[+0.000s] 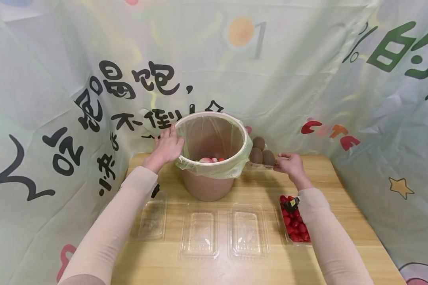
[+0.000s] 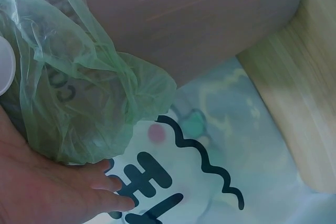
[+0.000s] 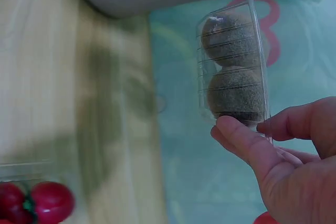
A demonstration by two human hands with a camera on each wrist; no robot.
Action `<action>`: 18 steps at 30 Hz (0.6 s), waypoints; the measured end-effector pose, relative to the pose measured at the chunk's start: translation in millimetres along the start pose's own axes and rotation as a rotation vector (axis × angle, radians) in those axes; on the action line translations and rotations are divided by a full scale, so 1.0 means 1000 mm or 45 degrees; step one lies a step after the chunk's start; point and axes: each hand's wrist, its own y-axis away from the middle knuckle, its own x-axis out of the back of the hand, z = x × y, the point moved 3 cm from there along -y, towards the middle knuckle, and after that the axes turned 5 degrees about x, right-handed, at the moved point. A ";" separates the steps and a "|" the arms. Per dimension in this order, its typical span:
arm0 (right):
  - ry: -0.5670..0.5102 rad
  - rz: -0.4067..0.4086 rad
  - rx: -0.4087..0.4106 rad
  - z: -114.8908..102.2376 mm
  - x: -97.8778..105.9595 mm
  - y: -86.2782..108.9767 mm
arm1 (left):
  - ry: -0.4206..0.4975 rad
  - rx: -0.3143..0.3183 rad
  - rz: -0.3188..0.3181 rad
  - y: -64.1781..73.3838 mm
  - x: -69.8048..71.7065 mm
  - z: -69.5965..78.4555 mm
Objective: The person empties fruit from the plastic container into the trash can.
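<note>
A brownish-pink bin (image 1: 207,186) lined with a thin green plastic bag (image 1: 232,169) stands at the back of the wooden table. My left hand (image 1: 168,145) rests at the left side of its pale rim, fingers extended; in the left wrist view the hand (image 2: 58,187) lies beside the bag's overhanging edge. To the right of the bin, my right hand (image 1: 291,166) pinches one end of a clear plastic box (image 3: 202,80) between thumb and fingers. Several brown fuzzy kiwis (image 1: 262,152) sit in that box, which is held above the table. Pinkish and red items (image 1: 211,160) lie inside the bin.
Three clear plastic containers (image 1: 199,255) lie in a row across the table in front of the bin. A clear box of small red fruits (image 1: 295,227) stands at the right, partly under my right forearm. Printed cloth (image 1: 271,79) hangs around the table's back and sides.
</note>
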 end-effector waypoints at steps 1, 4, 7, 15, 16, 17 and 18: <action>-0.002 -0.005 0.010 -0.005 0.000 0.001 | 0.002 0.000 0.001 0.000 0.000 0.000; -0.024 -0.007 0.027 -0.017 -0.001 0.003 | 0.008 -0.001 0.004 0.001 0.000 0.000; -0.042 -0.007 0.048 -0.029 -0.001 0.004 | 0.004 -0.002 0.007 0.002 0.000 0.000; -0.040 0.023 0.075 -0.057 0.004 0.008 | -0.018 -0.005 0.010 0.001 0.000 0.000; -0.032 0.026 0.078 -0.061 0.004 0.009 | -0.019 -0.005 0.011 0.000 0.000 0.000; -0.023 0.030 0.081 -0.064 0.005 0.010 | -0.020 -0.005 0.012 0.000 0.000 -0.001; -0.017 0.031 0.085 -0.066 0.005 0.011 | -0.019 -0.006 0.012 0.000 0.000 -0.001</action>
